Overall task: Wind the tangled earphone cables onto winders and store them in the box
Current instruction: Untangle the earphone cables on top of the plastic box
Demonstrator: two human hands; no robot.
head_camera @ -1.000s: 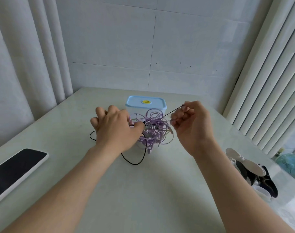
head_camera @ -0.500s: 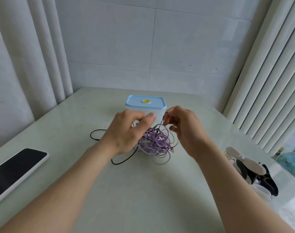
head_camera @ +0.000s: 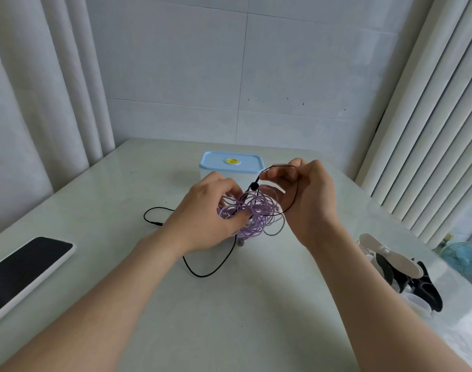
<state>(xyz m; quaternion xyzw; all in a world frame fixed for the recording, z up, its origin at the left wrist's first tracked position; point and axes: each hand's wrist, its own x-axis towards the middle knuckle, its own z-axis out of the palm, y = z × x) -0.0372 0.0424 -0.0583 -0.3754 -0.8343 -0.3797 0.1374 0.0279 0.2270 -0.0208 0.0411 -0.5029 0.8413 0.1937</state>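
Pale tabletop point(head_camera: 229, 318) runs back to a tiled wall, with curtains on both sides. At its middle the left hand point(head_camera: 205, 218) grips the purple earphone tangle point(head_camera: 256, 210), which sits just in front of the blue-lidded box point(head_camera: 231, 162) at twelve o'clock. The right hand point(head_camera: 310, 200), at two o'clock of the tangle, pinches the black earphone cable point(head_camera: 210, 272) just behind its earbud point(head_camera: 253, 186). That cable trails onto the table toward seven and nine o'clock. A phone point(head_camera: 22, 267) lies at the eight o'clock edge, and black and white winders point(head_camera: 406, 272) are heaped at the four o'clock edge. The widest stretch of tabletop lies at six o'clock.
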